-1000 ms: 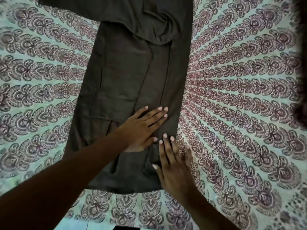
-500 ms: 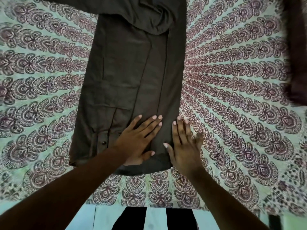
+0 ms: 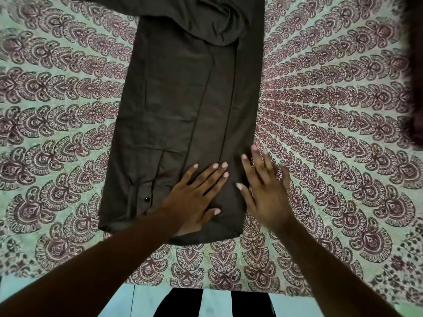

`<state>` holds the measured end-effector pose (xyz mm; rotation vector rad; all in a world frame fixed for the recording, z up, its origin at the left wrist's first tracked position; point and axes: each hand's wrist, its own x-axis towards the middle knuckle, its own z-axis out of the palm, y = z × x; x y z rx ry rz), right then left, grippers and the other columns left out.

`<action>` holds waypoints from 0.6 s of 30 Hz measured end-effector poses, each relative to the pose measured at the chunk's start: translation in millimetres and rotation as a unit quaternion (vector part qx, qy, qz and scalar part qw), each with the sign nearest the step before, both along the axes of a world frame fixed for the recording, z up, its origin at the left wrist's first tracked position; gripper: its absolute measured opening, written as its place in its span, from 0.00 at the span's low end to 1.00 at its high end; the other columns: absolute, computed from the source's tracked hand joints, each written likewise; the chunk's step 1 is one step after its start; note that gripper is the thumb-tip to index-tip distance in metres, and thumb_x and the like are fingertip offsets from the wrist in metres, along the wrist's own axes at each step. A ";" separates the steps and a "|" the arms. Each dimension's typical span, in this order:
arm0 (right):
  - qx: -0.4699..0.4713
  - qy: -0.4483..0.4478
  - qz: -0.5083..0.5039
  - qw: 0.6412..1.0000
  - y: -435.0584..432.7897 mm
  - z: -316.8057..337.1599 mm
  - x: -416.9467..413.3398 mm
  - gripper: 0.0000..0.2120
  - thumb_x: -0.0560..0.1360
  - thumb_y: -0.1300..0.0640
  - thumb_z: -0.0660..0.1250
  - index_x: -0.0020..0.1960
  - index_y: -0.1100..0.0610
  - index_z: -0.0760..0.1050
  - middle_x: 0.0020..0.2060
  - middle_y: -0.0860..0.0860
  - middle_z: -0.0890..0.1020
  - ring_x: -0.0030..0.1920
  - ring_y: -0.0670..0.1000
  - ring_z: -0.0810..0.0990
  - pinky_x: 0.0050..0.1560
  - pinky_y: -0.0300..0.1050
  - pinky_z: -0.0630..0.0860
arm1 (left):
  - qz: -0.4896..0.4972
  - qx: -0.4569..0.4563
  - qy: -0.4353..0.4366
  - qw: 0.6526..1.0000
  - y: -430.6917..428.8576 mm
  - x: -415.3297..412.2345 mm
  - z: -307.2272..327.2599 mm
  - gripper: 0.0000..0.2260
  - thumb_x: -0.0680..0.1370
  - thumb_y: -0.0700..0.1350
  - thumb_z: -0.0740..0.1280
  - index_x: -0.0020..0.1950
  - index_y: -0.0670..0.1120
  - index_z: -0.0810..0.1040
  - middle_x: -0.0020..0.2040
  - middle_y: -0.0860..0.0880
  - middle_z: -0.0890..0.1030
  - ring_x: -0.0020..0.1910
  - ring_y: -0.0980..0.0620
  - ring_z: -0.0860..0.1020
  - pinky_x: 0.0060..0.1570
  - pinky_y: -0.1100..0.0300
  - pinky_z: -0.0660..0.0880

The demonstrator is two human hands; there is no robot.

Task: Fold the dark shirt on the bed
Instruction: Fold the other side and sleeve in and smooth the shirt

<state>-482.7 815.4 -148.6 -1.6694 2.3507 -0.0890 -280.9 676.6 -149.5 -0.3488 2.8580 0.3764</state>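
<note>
Lying lengthwise down the middle of the frame, the shirt [image 3: 183,115] covers the patterned bed [image 3: 332,110]. Left hand [image 3: 196,197] presses its lower end, fingers spread; right hand [image 3: 265,191] blurred, fingers apart.

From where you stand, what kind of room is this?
Most likely a bedroom at home. A printed bedspread covers a wide bed, a dark shirt lies on it half folded, and pale floor shows past the near edge.

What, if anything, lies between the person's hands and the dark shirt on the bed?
Nothing visible. The left hand lies flat on the dark shirt; the right hand, blurred, is at its right edge above the bedsheet.
</note>
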 end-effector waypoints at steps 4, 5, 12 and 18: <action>0.027 0.036 0.174 0.984 -59.2 -14.4 -63.8 0.31 0.84 0.36 0.49 0.84 0.45 0.55 0.85 0.51 0.52 0.84 0.55 0.52 0.76 0.68 0.55 | 0.004 0.007 -0.012 1.000 1.1 -0.5 1.4 0.38 0.82 0.63 0.56 0.86 0.44 0.49 0.86 0.45 0.45 0.85 0.47 0.47 0.80 0.38 0.54; 0.030 0.042 0.182 0.982 -75.3 -16.0 -79.6 0.31 0.84 0.35 0.49 0.85 0.44 0.54 0.85 0.51 0.52 0.84 0.54 0.52 0.75 0.69 0.55 | 0.005 0.009 -0.016 1.000 1.4 -0.6 1.9 0.38 0.82 0.63 0.56 0.86 0.44 0.48 0.86 0.45 0.45 0.85 0.47 0.46 0.80 0.37 0.54; 0.019 0.061 0.181 0.981 -131.3 -4.6 -131.0 0.35 0.84 0.33 0.48 0.85 0.51 0.54 0.85 0.52 0.52 0.85 0.56 0.51 0.77 0.70 0.55 | 0.049 0.017 -0.049 0.997 -8.2 -27.1 17.2 0.58 0.67 0.68 0.71 0.85 0.44 0.44 0.86 0.45 0.41 0.85 0.46 0.45 0.78 0.33 0.52; 0.025 0.051 0.264 0.963 -140.5 -12.7 -149.7 0.36 0.82 0.29 0.47 0.85 0.45 0.51 0.85 0.49 0.50 0.84 0.51 0.51 0.75 0.68 0.57 | 0.066 0.021 -0.117 0.991 -14.7 -52.4 9.5 0.70 0.56 0.68 0.75 0.85 0.48 0.37 0.84 0.46 0.33 0.85 0.46 0.39 0.78 0.33 0.41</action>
